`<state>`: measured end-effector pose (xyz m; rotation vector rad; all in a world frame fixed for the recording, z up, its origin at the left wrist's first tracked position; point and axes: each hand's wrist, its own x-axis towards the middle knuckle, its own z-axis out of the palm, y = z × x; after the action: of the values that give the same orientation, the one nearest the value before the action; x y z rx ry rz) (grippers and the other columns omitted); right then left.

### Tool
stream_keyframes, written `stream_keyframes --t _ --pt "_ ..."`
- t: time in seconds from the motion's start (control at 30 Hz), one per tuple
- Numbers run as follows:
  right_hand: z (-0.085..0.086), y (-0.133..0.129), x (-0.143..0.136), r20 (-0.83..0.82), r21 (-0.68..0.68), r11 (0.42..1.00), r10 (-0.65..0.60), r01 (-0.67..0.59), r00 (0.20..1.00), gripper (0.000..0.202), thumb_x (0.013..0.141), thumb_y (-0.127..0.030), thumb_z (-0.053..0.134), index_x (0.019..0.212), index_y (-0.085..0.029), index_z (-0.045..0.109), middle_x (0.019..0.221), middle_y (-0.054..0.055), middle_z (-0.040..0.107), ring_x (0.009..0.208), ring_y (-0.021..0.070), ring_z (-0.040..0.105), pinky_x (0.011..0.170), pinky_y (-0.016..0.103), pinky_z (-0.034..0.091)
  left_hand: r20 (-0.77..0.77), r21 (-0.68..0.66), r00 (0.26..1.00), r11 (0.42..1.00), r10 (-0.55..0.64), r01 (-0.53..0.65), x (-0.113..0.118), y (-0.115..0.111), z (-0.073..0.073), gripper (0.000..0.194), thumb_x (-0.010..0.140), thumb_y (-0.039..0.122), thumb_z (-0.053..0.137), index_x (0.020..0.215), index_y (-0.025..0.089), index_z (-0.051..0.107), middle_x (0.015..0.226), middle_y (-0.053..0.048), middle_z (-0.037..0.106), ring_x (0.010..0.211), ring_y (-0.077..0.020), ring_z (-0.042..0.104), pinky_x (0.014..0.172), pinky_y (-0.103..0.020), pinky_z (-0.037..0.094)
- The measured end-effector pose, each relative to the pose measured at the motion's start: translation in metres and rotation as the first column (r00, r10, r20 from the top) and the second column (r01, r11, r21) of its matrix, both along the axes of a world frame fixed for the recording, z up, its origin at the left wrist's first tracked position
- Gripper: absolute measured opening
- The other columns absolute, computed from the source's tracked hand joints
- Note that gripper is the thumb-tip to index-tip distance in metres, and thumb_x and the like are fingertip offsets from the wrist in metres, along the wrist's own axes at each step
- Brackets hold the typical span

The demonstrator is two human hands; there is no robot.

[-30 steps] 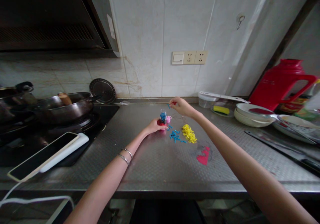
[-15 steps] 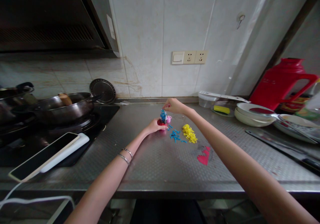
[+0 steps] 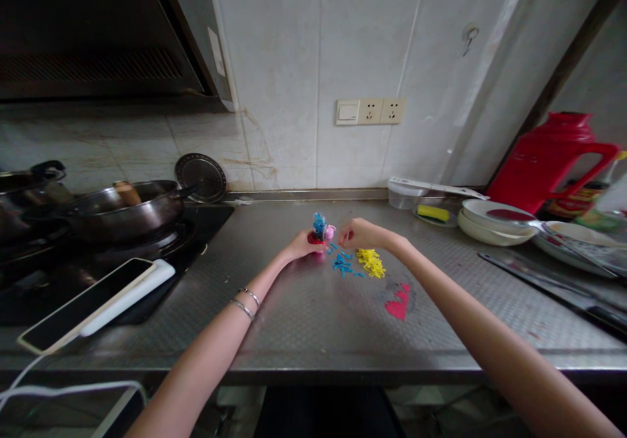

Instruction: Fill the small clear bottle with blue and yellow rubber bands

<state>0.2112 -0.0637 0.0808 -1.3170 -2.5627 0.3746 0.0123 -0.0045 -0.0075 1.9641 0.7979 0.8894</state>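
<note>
My left hand (image 3: 302, 245) is wrapped round a small clear bottle (image 3: 319, 222) standing upright on the metal counter. Blue bits fill its top, above a dark layer and a red one. A pink lid-like piece (image 3: 330, 232) sits against its right side. My right hand (image 3: 365, 234) hovers just above and right of a scatter of blue bits (image 3: 342, 264), fingers bent downward with a small gap between them; I see nothing in them. Behind and below that hand lies a pile of yellow bits (image 3: 372, 264). Torn red paper-like pieces (image 3: 398, 303) lie nearer me.
A phone (image 3: 88, 304) on a white power bank rests at the stove's front edge. Pans (image 3: 132, 216) stand on the stove at left. At right are a yellow sponge (image 3: 433, 213), bowls (image 3: 494, 226), a long knife (image 3: 543, 288) and a red thermos (image 3: 548, 164).
My right hand has come away from the bottle's mouth, moving right and down to over the blue bits. My left hand still holds the bottle in place.
</note>
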Motion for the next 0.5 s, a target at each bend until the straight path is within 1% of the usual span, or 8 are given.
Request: stream_keyframes --t 0.13,0.2,0.27,0.37,0.5 --pt "-0.031 -0.025 0.014 0.153 -0.149 0.985 -0.060 0.084 0.986 0.021 0.062 -0.014 0.050 0.074 -0.017 0.067 0.069 0.002 0.066 0.060 0.0115 0.056 0.052 0.018 0.036 0.020 0.025 1.000 1.000 -0.005 0.004 0.000 0.000 -0.001 0.039 0.059 0.027 0.071 0.092 0.010 0.061 0.089 -0.005 0.064 0.081 -0.0161 0.056 0.078 -0.028 0.042" --pt "-0.043 -0.035 0.017 0.204 -0.149 0.980 -0.101 0.133 0.974 0.023 0.061 -0.014 0.051 0.078 -0.018 0.067 0.073 0.003 0.066 0.062 0.0117 0.056 0.052 0.018 0.035 0.011 0.028 1.000 1.000 0.002 -0.002 0.000 0.000 -0.001 0.038 0.059 0.026 0.071 0.091 0.009 0.061 0.086 -0.004 0.064 0.079 -0.0158 0.056 0.077 -0.028 0.042" --pt "-0.052 -0.042 0.019 0.218 -0.103 0.980 -0.145 0.171 0.965 0.024 0.060 -0.014 0.053 0.081 -0.017 0.065 0.075 0.003 0.065 0.062 0.0118 0.054 0.052 0.019 0.033 0.020 0.024 1.000 1.000 -0.011 0.010 0.001 -0.001 -0.001 0.037 0.059 0.025 0.070 0.091 0.009 0.061 0.086 -0.004 0.064 0.079 -0.0156 0.056 0.077 -0.028 0.042" --pt "-0.060 -0.047 0.019 0.179 -0.060 0.980 -0.176 0.190 0.968 0.024 0.061 -0.014 0.051 0.080 -0.015 0.064 0.070 0.003 0.062 0.059 0.0108 0.051 0.050 0.019 0.030 0.042 0.016 0.999 0.999 -0.030 0.029 0.001 -0.001 -0.001 0.036 0.060 0.024 0.070 0.091 0.009 0.061 0.088 -0.005 0.064 0.081 -0.0160 0.056 0.078 -0.028 0.042" --pt "-0.058 -0.045 0.018 0.120 -0.036 0.976 -0.209 0.215 0.971 0.021 0.062 -0.011 0.048 0.076 -0.014 0.064 0.067 0.004 0.061 0.058 0.0102 0.049 0.051 0.019 0.030 0.030 0.014 0.999 1.000 -0.018 0.017 0.000 0.001 -0.003 0.037 0.059 0.024 0.071 0.091 0.009 0.061 0.088 -0.005 0.064 0.082 -0.0166 0.057 0.079 -0.029 0.042"
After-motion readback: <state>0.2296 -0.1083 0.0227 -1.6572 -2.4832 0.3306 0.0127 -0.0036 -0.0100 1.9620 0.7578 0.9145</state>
